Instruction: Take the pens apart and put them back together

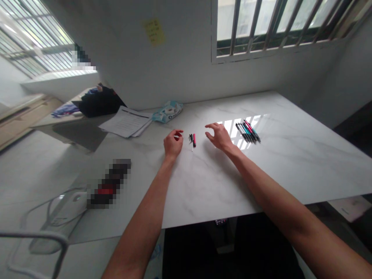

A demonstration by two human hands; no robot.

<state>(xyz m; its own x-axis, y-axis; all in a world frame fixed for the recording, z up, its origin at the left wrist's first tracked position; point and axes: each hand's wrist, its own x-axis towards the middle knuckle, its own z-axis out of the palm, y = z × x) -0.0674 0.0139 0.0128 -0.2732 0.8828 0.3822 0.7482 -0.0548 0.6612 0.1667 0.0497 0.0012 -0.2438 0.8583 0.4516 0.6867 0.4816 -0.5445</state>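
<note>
Between my two hands lie the parts of a pen taken apart: a red pen barrel (194, 140), small black pen parts (191, 137) and a thin pale piece just below them. My left hand (173, 143) rests on the table left of these parts, fingers curled loosely and apart, with nothing seen in it. Over on the right, my right hand (219, 135) hovers with thumb and fingers spread towards the parts, holding nothing. Further right, several pens (248, 131) in white, teal, red and black lie side by side.
The white marbled table (197, 193) stands against a wall with a barred window. Printed papers (126, 122) and a blue-white soft packet (167, 112) lie at the back left. A blurred-out dark object (110, 184) is at the left, near a metal chair frame (35, 235).
</note>
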